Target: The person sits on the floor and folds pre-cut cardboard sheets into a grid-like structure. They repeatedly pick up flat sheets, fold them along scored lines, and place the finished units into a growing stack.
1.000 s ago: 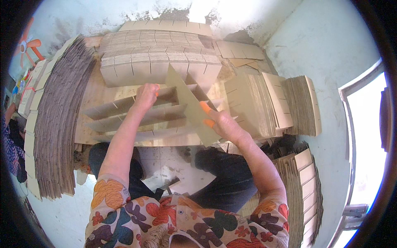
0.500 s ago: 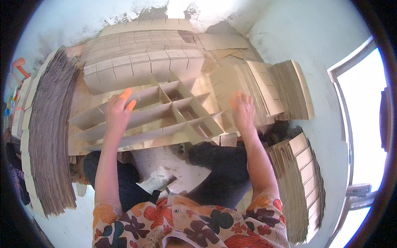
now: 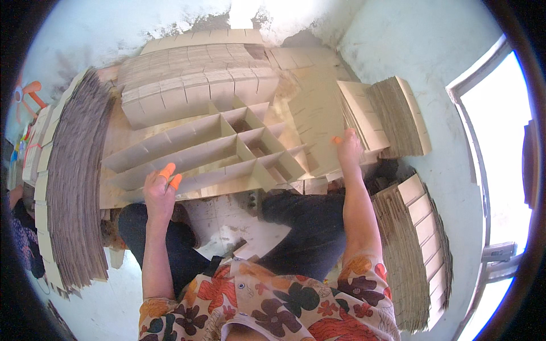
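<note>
Orange covers sit on some fingertips of both hands. My left hand (image 3: 160, 190) hovers at the front edge of a cardboard divider grid (image 3: 199, 158), thumb and forefinger apart and nothing visible between them. The grid's long strips run left to right; short slotted cross pieces (image 3: 243, 149) stand interlocked at its right end. My right hand (image 3: 350, 150) has its fingers closed at the right edge of a slotted cardboard sheet (image 3: 314, 105), which is smeared by motion. Right beside that hand rises a stack of slotted cardboard sheets (image 3: 364, 113).
A long block of stacked strips (image 3: 199, 91) lies behind the grid. Tall cardboard stacks flank me on the left (image 3: 77, 182) and at the lower right (image 3: 406, 256). Another stack (image 3: 398, 116) stands by the right wall. An orange-bladed fan (image 3: 29, 94) is at far left.
My left hand has drawn back toward me, off the grid. The right hand has shifted right to the sheet's edge, and the sheet beside it has become blurred.
</note>
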A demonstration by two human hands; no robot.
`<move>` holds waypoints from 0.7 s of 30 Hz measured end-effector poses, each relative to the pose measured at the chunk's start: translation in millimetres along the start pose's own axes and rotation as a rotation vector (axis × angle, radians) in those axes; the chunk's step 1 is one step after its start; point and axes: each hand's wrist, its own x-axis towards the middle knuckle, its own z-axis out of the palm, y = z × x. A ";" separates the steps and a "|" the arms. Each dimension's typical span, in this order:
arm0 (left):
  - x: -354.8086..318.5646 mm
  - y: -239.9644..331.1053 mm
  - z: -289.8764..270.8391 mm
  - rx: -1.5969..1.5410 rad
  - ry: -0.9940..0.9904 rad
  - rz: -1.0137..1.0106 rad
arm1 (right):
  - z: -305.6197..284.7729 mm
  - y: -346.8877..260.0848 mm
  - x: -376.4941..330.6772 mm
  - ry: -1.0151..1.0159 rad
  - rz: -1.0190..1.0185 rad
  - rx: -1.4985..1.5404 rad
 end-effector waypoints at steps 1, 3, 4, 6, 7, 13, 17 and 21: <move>-2.5 -1.4 0.3 0.003 0.000 0.005 | -5.8 -1.5 -1.8 0.092 0.019 0.030; -8.6 -4.0 1.1 0.003 -0.008 0.030 | -43.5 -33.7 -5.5 0.150 -0.011 0.165; -8.4 -1.4 2.2 -0.003 -0.021 0.058 | -64.9 -53.2 -10.0 0.174 -0.025 0.235; -9.4 2.8 5.3 0.008 -0.059 0.107 | -91.1 -81.4 -24.3 0.157 -0.178 0.438; -10.2 4.0 8.6 0.021 -0.079 0.125 | -104.6 -96.3 -32.3 0.148 -0.256 0.539; -9.9 1.4 34.5 0.054 -0.178 0.206 | -122.0 -162.7 -79.5 -0.211 -0.598 0.697; -14.9 -12.7 54.0 -0.028 -0.128 0.266 | -115.6 -185.8 -95.9 -0.369 -0.578 0.717; -14.5 -9.6 55.5 -0.021 -0.114 0.242 | -103.8 -195.6 -100.2 -0.354 -0.594 0.743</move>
